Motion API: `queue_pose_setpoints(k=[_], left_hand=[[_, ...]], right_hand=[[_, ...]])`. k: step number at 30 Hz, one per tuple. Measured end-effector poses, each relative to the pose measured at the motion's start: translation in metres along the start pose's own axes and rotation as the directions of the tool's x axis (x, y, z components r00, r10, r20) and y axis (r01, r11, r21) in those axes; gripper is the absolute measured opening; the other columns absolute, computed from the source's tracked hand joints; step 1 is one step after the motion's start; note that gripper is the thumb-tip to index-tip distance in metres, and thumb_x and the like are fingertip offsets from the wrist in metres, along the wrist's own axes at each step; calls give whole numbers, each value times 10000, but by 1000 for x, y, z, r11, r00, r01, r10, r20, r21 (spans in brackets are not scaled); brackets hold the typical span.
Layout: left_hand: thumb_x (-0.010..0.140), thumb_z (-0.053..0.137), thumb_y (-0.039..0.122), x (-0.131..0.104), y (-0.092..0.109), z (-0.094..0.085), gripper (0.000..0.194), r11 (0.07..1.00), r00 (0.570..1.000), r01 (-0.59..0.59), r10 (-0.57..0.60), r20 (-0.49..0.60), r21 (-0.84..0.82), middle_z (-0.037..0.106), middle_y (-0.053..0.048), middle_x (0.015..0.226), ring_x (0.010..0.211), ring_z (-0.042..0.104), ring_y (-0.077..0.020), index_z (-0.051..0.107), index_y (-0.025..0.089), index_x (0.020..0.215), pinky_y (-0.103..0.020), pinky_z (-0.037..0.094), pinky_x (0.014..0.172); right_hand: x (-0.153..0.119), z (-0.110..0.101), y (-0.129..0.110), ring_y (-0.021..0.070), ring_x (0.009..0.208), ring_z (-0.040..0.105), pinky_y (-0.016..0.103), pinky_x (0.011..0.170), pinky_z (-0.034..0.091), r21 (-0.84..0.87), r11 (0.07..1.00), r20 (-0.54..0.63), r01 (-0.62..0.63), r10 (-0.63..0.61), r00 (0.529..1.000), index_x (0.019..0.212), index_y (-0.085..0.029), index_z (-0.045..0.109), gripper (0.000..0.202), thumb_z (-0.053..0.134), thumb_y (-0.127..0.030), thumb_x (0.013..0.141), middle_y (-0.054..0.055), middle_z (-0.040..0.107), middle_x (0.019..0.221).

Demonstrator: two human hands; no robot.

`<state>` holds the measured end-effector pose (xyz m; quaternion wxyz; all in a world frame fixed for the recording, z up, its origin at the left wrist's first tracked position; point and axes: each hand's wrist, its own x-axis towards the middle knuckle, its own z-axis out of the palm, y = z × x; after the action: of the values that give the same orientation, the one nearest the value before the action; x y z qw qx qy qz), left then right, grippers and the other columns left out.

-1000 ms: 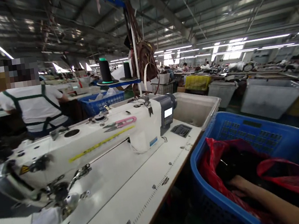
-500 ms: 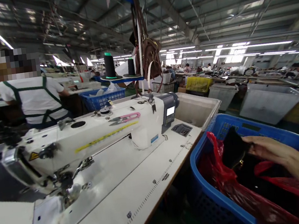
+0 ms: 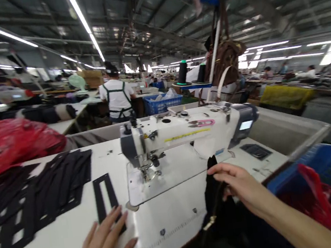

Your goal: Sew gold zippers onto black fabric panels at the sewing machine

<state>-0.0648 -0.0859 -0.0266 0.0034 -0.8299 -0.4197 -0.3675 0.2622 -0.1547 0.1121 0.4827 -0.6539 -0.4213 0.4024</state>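
Observation:
My left hand [image 3: 106,243] rests with spread fingers on the lower end of a black rectangular frame piece [image 3: 98,200] with a long slot, lying on the white sewing table [image 3: 64,235]. Pinched in my right hand [image 3: 237,181] is black fabric [image 3: 211,191] with a gold-coloured zipper pull [image 3: 209,222]; it hangs over the table's front edge. Behind both hands stands a white sewing machine [image 3: 182,134], its needle area between them. Pink-handled snips [image 3: 203,122] lie on top of the machine.
Many black strips [image 3: 46,192] and a red plastic bag [image 3: 18,139] lie at the left. A blue basket [image 3: 326,168] with red plastic is at the right. Thread cones [image 3: 182,73] stand behind the machine. A person [image 3: 116,94] in white sits further back.
The view has swung left. My right hand has lifted the black fabric out of the blue basket and brought it to the table's edge. My left hand has come into view over the slotted piece.

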Motion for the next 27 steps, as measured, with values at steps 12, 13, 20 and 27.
queue_pose_setpoints(k=[12,13,20,27], left_hand=[[858,545,324,18,53,-28,288,993,944,110,-90,317,-48,575,-47,1222,1164,487,-264,552,246,1135,-584,244,1061],[840,566,382,20,54,-27,333,991,938,126,-102,331,-51,567,-43,1233,1176,474,-273,547,252,1146,-590,223,1068],[836,580,324,46,49,-8,344,995,943,93,-100,318,37,518,-52,1284,1241,396,-281,536,235,1165,-577,123,1096],[705,539,690,47,55,-6,761,994,916,86,-54,397,-63,486,-81,1326,1267,358,-314,435,198,1277,-581,45,1105]], right_hand=[[36,60,73,296,845,582,471,782,448,-684,637,60,356,-437,897,907,-196,570,453,481,-610,746,104,611,909],[35,59,81,300,825,585,469,760,455,-733,577,77,360,-456,887,884,-195,565,471,465,-635,747,102,611,875],[52,77,94,268,770,621,380,637,486,-826,471,30,309,-511,859,876,-215,496,389,329,-564,842,80,621,873],[59,80,88,278,582,628,360,520,450,-843,481,-29,242,-489,872,834,-223,438,268,277,-434,870,74,636,709]])
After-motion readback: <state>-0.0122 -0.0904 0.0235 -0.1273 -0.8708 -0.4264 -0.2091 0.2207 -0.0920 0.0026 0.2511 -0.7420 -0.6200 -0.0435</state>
